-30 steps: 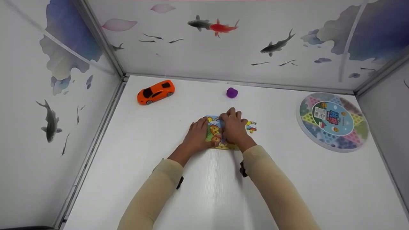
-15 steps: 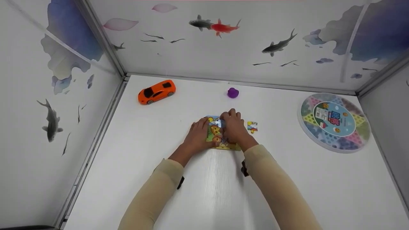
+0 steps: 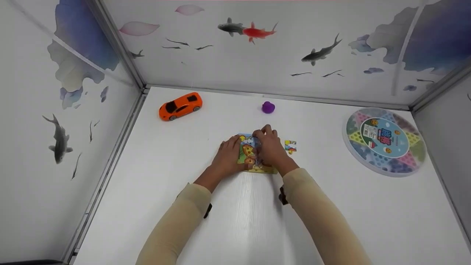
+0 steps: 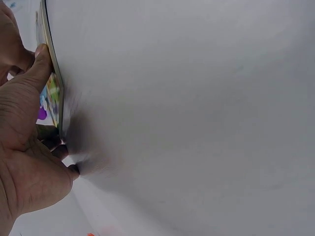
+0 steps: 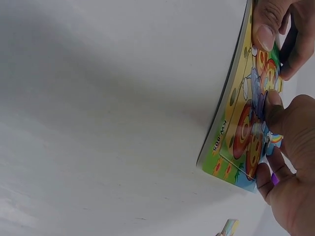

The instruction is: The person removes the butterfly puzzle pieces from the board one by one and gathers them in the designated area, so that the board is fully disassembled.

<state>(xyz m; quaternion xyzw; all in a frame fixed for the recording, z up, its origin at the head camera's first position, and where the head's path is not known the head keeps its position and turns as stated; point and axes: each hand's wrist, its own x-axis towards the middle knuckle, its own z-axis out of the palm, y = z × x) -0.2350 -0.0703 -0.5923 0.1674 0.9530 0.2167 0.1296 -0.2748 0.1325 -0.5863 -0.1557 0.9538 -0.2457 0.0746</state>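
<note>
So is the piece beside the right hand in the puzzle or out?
Out: the piece lies on the table, apart from the puzzle.

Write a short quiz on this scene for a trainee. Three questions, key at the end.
1. True or false: in the head view, the loose puzzle piece lies to the left of the puzzle board.

2. Which thing is nearest the far left corner of the table?
a) the purple toy
b) the orange toy car
c) the round box

3. Short answer: which of the person's hands has its thumb on the near edge of the puzzle board?

Key
1. False; the loose puzzle piece lies to the right of the puzzle board.
2. b
3. The left hand.
</note>
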